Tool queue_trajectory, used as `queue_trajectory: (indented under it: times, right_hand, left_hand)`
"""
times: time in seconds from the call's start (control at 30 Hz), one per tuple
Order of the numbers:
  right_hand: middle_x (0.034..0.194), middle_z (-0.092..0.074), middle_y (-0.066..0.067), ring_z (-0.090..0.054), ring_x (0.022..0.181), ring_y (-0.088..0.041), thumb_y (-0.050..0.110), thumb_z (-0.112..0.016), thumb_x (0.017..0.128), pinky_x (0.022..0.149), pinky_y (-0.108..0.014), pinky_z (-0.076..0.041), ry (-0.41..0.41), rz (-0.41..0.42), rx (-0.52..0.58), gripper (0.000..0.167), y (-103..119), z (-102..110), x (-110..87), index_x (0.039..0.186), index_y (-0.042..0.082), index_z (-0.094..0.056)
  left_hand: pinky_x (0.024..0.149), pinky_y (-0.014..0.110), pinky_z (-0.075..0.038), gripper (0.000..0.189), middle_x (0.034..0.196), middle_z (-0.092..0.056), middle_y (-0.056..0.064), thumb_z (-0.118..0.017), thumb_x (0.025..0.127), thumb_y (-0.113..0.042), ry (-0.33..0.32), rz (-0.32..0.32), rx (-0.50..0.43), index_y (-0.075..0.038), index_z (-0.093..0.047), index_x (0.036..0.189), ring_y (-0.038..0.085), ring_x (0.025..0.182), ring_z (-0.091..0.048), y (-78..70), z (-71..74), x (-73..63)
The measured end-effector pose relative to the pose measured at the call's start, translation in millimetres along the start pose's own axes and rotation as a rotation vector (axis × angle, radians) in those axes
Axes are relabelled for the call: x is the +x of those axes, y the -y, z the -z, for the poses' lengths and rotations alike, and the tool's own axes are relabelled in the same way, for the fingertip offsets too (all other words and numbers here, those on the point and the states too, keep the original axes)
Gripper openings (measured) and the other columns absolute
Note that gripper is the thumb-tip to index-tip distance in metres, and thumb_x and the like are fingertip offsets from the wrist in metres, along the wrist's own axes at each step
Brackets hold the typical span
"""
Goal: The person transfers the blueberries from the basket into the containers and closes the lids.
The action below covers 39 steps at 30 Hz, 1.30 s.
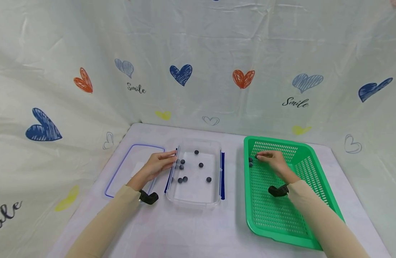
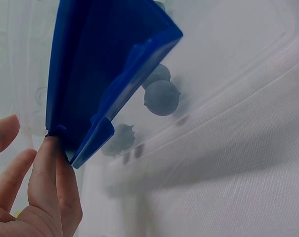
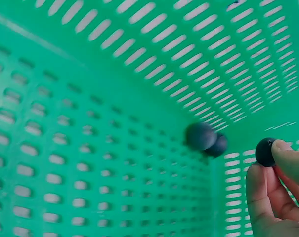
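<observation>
My right hand (image 1: 275, 162) is inside the green basket (image 1: 249, 200), near its far left corner. Thumb and fingers pinch a blueberry (image 3: 264, 152), held up off the basket floor. Two more blueberries (image 3: 200, 136) lie together by the basket wall. To the left stands an uncovered clear plastic container (image 1: 194, 205) with several blueberries (image 1: 201, 165) scattered on its bottom. My left hand (image 1: 156, 165) is at the container's left side, where extended fingers (image 2: 43, 173) touch the lower end of a blue latch flap (image 2: 90, 64). The thumb stays apart from it.
A clear lid (image 1: 133, 145) with a blue-edged seal lies on the table left of the container, partly behind my left arm. Another blue latch (image 1: 222, 175) hangs along the container's right side. A white curtain (image 1: 211, 43) with printed hearts rises behind the table.
</observation>
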State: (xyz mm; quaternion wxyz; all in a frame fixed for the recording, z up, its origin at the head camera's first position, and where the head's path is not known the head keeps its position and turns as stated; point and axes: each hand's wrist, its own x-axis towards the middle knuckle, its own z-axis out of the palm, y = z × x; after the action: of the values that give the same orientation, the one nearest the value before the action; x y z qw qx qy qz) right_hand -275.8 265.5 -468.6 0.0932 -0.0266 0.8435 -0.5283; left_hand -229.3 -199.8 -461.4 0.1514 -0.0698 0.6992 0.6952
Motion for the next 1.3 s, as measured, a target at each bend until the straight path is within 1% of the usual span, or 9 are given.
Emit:
queue_trajectory:
  times: [0.2,0.3,0.4,0.6,0.73,0.83,0.97,1.13,1.3]
  right_hand:
    - [0.131,-0.057,-0.028,-0.057,0.118,-0.038,0.016,-0.058,0.103,0.113,-0.059,-0.034,0.041,0.002,-0.005,0.039,18.5,9.6,-8.0,0.133,-0.01,-0.056]
    - [0.133,-0.055,-0.029,-0.054,0.12,-0.041,0.017,-0.059,0.103,0.113,-0.059,-0.034,0.056,0.004,0.015,0.04,27.1,12.9,-12.7,0.133,-0.01,-0.056]
    - [0.132,-0.056,-0.027,-0.055,0.119,-0.039,0.019,-0.06,0.102,0.113,-0.058,-0.034,0.062,0.005,0.018,0.041,34.2,15.9,-17.0,0.132,-0.01,-0.057]
    - [0.128,-0.061,-0.022,-0.063,0.104,-0.019,0.023,-0.062,0.102,0.111,-0.058,-0.037,0.079,0.034,0.001,0.042,45.1,18.8,-22.6,0.13,-0.008,-0.059]
    - [0.125,-0.063,-0.018,-0.063,0.096,-0.006,0.024,-0.061,0.102,0.108,-0.053,-0.042,0.082,0.058,0.003,0.042,53.5,17.8,-25.5,0.13,-0.007,-0.059]
    - [0.126,-0.063,-0.019,-0.064,0.099,-0.01,0.024,-0.062,0.102,0.106,-0.048,-0.045,0.084,0.075,0.005,0.044,61.1,15.9,-27.9,0.131,-0.008,-0.058]
    - [0.127,-0.061,-0.021,-0.062,0.109,-0.026,0.024,-0.063,0.101,0.106,-0.045,-0.045,0.094,0.09,0.018,0.043,72.2,11.5,-31.9,0.131,-0.007,-0.059]
    - [0.126,-0.062,-0.02,-0.061,0.109,-0.027,0.022,-0.065,0.099,0.11,-0.051,-0.04,0.117,0.101,0.046,0.041,84.7,1.4,-35.2,0.129,-0.006,-0.061]
    - [0.124,-0.064,-0.019,-0.061,0.112,-0.033,0.02,-0.068,0.097,0.113,-0.054,-0.036,0.127,0.107,0.068,0.039,93.0,-10.2,-33.3,0.126,-0.005,-0.063]
  left_hand:
    - [0.096,0.027,-0.052,0.05,0.152,-0.042,0.017,-0.068,0.096,-0.01,0.001,-0.001,0.004,-0.003,-0.053,0.143,0.018,0.123,-0.058,-1.9,0.0,-1.1]
    - [0.095,0.026,-0.053,0.05,0.152,-0.042,0.017,-0.068,0.096,-0.01,0.002,-0.003,0.007,-0.003,-0.053,0.143,0.018,0.122,-0.058,-2.0,-0.2,-1.2]
    - [0.095,0.026,-0.053,0.05,0.152,-0.043,0.018,-0.068,0.096,-0.01,0.007,-0.005,0.011,-0.003,-0.052,0.143,0.018,0.122,-0.058,-1.4,-0.3,-0.7]
    - [0.097,0.027,-0.052,0.051,0.153,-0.04,0.018,-0.068,0.096,-0.011,0.013,-0.004,0.011,-0.003,-0.052,0.144,0.02,0.125,-0.056,0.8,0.5,-0.2]
    - [0.097,0.026,-0.052,0.051,0.154,-0.04,0.017,-0.069,0.096,-0.012,0.017,-0.009,0.012,-0.003,-0.051,0.144,0.019,0.125,-0.056,1.5,2.0,0.7]
    - [0.096,0.025,-0.052,0.051,0.153,-0.04,0.017,-0.069,0.096,-0.011,0.018,-0.013,0.005,-0.003,-0.052,0.144,0.017,0.123,-0.057,1.2,2.4,1.9]
    - [0.095,0.024,-0.052,0.051,0.153,-0.04,0.017,-0.069,0.096,-0.011,0.015,-0.01,-0.006,-0.002,-0.052,0.143,0.013,0.119,-0.059,0.9,2.1,2.6]
    - [0.095,0.024,-0.053,0.051,0.154,-0.039,0.017,-0.068,0.096,-0.01,0.016,-0.014,-0.005,-0.002,-0.051,0.143,0.012,0.119,-0.059,1.7,1.4,2.2]
    - [0.094,0.023,-0.053,0.051,0.155,-0.039,0.017,-0.068,0.096,-0.01,0.018,-0.023,-0.009,-0.001,-0.051,0.143,0.008,0.113,-0.061,1.7,1.4,3.3]
